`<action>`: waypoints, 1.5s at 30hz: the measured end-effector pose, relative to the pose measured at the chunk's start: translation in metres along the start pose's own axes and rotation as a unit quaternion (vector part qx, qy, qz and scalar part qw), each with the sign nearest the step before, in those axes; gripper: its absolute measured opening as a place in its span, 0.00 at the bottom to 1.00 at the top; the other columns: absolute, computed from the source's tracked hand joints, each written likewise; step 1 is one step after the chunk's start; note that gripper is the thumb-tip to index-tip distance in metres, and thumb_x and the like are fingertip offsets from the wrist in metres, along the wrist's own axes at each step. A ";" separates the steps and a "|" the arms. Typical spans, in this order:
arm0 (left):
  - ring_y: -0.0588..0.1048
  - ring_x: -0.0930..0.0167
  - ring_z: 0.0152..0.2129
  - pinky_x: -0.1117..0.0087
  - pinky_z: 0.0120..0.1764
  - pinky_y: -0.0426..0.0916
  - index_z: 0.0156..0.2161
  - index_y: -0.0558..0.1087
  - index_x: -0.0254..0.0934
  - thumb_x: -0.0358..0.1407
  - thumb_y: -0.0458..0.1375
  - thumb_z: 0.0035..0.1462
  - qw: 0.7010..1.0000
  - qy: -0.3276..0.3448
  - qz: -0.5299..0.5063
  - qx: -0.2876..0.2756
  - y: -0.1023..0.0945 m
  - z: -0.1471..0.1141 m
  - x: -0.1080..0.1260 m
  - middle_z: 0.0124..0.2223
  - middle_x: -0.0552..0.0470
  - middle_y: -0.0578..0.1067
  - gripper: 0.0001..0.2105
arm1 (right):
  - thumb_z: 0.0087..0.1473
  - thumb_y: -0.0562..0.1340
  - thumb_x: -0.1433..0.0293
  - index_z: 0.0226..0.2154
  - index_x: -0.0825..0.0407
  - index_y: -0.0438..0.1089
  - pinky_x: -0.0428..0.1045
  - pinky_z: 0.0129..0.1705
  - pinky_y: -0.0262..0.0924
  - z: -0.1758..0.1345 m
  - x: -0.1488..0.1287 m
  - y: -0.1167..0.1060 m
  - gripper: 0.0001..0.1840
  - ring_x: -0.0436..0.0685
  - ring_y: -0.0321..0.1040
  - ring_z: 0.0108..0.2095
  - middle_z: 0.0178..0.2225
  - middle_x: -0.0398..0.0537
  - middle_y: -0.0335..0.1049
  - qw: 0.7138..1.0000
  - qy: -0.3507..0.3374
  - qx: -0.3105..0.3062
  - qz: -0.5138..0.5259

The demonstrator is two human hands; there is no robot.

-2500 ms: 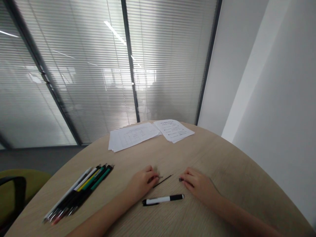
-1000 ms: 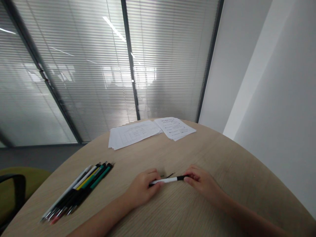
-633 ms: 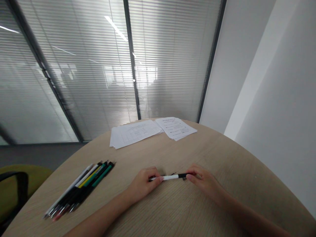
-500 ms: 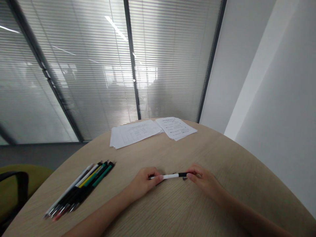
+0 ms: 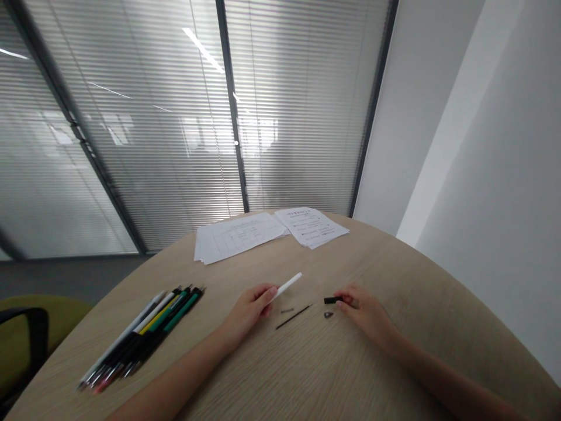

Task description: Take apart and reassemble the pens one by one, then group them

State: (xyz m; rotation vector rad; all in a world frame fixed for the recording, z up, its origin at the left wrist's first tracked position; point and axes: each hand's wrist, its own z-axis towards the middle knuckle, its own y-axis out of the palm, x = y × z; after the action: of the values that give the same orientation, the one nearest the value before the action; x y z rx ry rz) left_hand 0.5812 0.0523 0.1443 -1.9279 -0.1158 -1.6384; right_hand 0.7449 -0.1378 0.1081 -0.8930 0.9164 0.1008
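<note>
LH (image 5: pixel 250 307) 1 tube (image 5: pixel 288 286), RH (image 5: pixel 362 310) 1 blk pc (image 5: pixel 331 300)

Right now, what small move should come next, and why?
I'd probably set the black pen grip in the right hand down beside the metal tip: the left hand holds the white barrel, so both hands are full while the refill lies loose.

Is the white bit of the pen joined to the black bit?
No, the left hand holds the white barrel and the right hand holds the black piece, with a gap between them.
</note>
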 end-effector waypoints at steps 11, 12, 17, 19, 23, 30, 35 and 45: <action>0.65 0.74 0.23 0.75 0.28 0.58 0.35 0.71 0.35 0.38 0.56 0.44 0.998 0.034 -0.016 -0.055 -0.002 -0.006 0.011 0.26 0.56 0.69 0.12 | 0.51 0.52 0.71 0.39 0.54 0.65 0.54 0.44 0.56 -0.008 -0.008 -0.001 0.12 0.56 0.61 0.41 0.38 0.52 0.65 0.984 -0.152 0.028 -0.089; 0.65 0.74 0.24 0.74 0.29 0.59 0.34 0.72 0.35 0.37 0.56 0.43 0.996 0.051 0.011 -0.070 -0.002 -0.007 0.012 0.27 0.55 0.69 0.11 | 0.51 0.52 0.71 0.40 0.53 0.64 0.54 0.45 0.55 -0.010 -0.011 -0.002 0.13 0.56 0.60 0.42 0.39 0.52 0.65 0.980 -0.174 0.021 -0.091; 0.66 0.74 0.24 0.74 0.28 0.60 0.36 0.72 0.36 0.32 0.56 0.41 0.985 0.089 0.118 -0.090 0.006 -0.018 0.019 0.26 0.56 0.69 0.12 | 0.51 0.54 0.71 0.42 0.50 0.63 0.53 0.44 0.54 -0.021 -0.029 -0.006 0.14 0.56 0.61 0.42 0.40 0.50 0.67 0.948 -0.293 -0.041 -0.118; 0.66 0.73 0.25 0.74 0.29 0.60 0.36 0.72 0.36 0.30 0.57 0.39 0.983 0.092 0.125 -0.098 0.011 -0.022 0.020 0.27 0.56 0.69 0.13 | 0.51 0.54 0.71 0.40 0.50 0.66 0.52 0.42 0.55 -0.023 -0.032 -0.006 0.12 0.56 0.62 0.39 0.37 0.50 0.68 0.938 -0.317 -0.058 -0.130; 0.67 0.72 0.26 0.73 0.31 0.61 0.35 0.72 0.37 0.33 0.60 0.38 0.988 0.091 0.093 -0.084 0.015 -0.022 0.019 0.28 0.56 0.70 0.13 | 0.52 0.53 0.72 0.33 0.50 0.68 0.51 0.37 0.55 -0.021 -0.032 -0.004 0.09 0.54 0.62 0.33 0.29 0.48 0.69 0.939 -0.310 -0.052 -0.136; 0.61 0.77 0.17 0.76 0.20 0.57 0.29 0.71 0.35 0.38 0.61 0.38 0.993 0.047 -0.109 -0.025 0.010 -0.017 0.022 0.22 0.56 0.68 0.11 | 0.51 0.55 0.69 0.36 0.51 0.67 0.52 0.39 0.55 -0.019 -0.029 -0.002 0.09 0.54 0.64 0.33 0.28 0.47 0.70 0.960 -0.263 -0.033 -0.094; 0.54 0.80 0.13 0.78 0.17 0.49 0.27 0.72 0.34 0.41 0.61 0.37 0.988 0.045 -0.132 0.068 0.006 -0.018 0.028 0.17 0.59 0.63 0.12 | 0.54 0.50 0.67 0.36 0.52 0.67 0.52 0.40 0.57 -0.016 -0.025 -0.002 0.13 0.55 0.65 0.36 0.32 0.48 0.70 0.971 -0.231 -0.023 -0.052; 0.55 0.80 0.13 0.78 0.16 0.48 0.19 0.65 0.34 0.43 0.61 0.35 0.986 0.037 -0.105 0.127 0.003 -0.011 0.023 0.16 0.61 0.59 0.14 | 0.56 0.47 0.67 0.33 0.52 0.67 0.52 0.39 0.57 -0.014 -0.019 0.001 0.15 0.55 0.64 0.34 0.31 0.50 0.70 0.979 -0.199 -0.016 -0.037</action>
State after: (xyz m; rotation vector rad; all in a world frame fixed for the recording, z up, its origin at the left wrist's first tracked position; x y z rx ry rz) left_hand 0.5783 0.0370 0.1649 -1.7051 -0.4872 -1.7345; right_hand 0.7242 -0.1418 0.1173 -0.8947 0.5095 0.2226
